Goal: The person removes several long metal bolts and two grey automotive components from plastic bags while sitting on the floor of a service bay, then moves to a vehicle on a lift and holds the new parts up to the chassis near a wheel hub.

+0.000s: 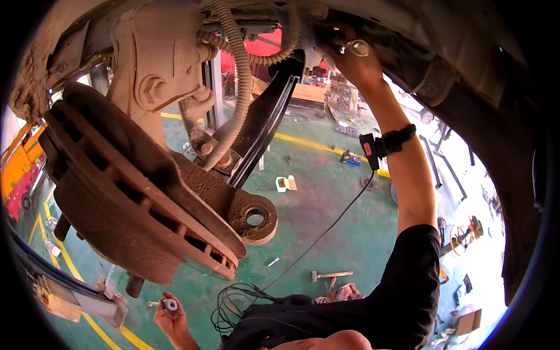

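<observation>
My right hand (358,72) is raised under the vehicle's underside, its fingers in deep shade. A brass-coloured metal piece with a round end (359,48), like a bolt, shows in its grip. Low at the left, my left hand (171,323) holds a thick metal ring or nut (170,305); a small brass-coloured bolt-like piece (153,303) sticks out beside it. Between the hands hangs a rusty vented brake disc (144,197) with wheel studs. The knuckle arm (258,218) beside it ends in an eye with a bare hole. Behind runs a black suspension arm (262,131).
A ribbed hose (240,78) loops down past a large hex bolt (153,89). A black cable (323,236) trails from my wrist device (372,148) to a coil (236,306). On the green floor lie a hammer (332,275), an opened small box (285,183) and a blue box (351,159).
</observation>
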Demonstrator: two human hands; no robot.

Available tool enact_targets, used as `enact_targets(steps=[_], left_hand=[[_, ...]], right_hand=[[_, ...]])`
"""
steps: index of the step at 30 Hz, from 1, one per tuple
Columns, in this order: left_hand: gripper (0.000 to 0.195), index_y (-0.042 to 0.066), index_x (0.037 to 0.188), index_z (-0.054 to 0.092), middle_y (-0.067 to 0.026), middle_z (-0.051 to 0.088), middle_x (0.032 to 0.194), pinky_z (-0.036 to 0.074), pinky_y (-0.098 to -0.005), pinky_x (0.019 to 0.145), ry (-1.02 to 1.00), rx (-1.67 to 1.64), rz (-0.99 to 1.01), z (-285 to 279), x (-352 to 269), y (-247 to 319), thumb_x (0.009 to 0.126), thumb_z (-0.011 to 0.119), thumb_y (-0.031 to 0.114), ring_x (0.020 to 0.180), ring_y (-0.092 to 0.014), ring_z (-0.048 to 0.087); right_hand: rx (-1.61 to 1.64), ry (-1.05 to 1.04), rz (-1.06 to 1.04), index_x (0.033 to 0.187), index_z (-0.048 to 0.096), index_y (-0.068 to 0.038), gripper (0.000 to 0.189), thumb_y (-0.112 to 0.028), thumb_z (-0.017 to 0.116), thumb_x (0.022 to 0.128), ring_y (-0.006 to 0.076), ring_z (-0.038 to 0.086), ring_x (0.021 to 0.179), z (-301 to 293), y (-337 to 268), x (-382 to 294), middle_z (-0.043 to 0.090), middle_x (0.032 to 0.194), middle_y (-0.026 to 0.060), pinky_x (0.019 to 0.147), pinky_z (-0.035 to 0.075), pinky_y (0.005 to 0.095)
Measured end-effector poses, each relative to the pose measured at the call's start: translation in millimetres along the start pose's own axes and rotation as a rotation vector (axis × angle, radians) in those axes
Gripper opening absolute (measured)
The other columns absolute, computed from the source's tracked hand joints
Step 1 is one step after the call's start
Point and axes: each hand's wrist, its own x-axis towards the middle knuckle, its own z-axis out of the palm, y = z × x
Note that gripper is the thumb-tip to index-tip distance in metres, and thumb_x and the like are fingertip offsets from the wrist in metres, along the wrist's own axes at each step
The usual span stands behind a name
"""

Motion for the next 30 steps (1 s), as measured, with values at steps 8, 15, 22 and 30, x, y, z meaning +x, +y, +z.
enact_targets(steps=[8,15,22,30], left_hand=[[0.019,-0.007,0.107,0.056,-0.0143,0.062,0.113,0.054,-0.0376,0.099,0.052,0.038,0.041,-10.8,-11.5,-2.4,0.097,0.055,0.009,0.108,-0.028,0.062],[0.022,-0.006,0.112,0.054,-0.0138,0.062,0.113,0.054,-0.0374,0.098,0.090,0.020,0.098,-24.0,-22.7,6.0,0.098,0.054,0.011,0.107,-0.028,0.062],[0.020,-0.005,0.110,0.054,-0.0139,0.062,0.112,0.055,-0.0366,0.097,0.126,0.007,0.101,-17.7,-23.0,10.2,0.099,0.054,0.011,0.106,-0.027,0.062],[0.020,-0.006,0.109,0.053,-0.0142,0.062,0.108,0.055,-0.0367,0.097,0.108,0.015,0.111,-13.5,-17.4,5.2,0.099,0.053,0.011,0.104,-0.027,0.062]], right_hand=[[-0.151,0.031,0.069,0.104,0.062,-0.012,0.039,-0.038,0.076,0.078,0.0338,0.068,0.077,6.6,9.8,4.5,0.070,0.082,0.0121,0.066,0.056,0.0395],[-0.058,0.128,0.162,0.107,0.066,-0.024,0.035,-0.043,0.071,0.079,0.0318,0.069,0.081,0.4,-5.5,5.1,0.072,0.085,0.0090,0.069,0.057,0.0381],[-0.080,0.065,0.362,0.099,0.065,-0.020,0.035,-0.047,0.070,0.079,0.0328,0.070,0.085,8.6,-14.3,3.8,0.072,0.088,0.0109,0.073,0.057,0.0387],[0.012,0.082,0.356,0.104,0.064,-0.020,0.037,-0.045,0.071,0.079,0.0333,0.069,0.088,5.1,-14.6,5.0,0.072,0.089,0.0101,0.075,0.056,0.0398]])
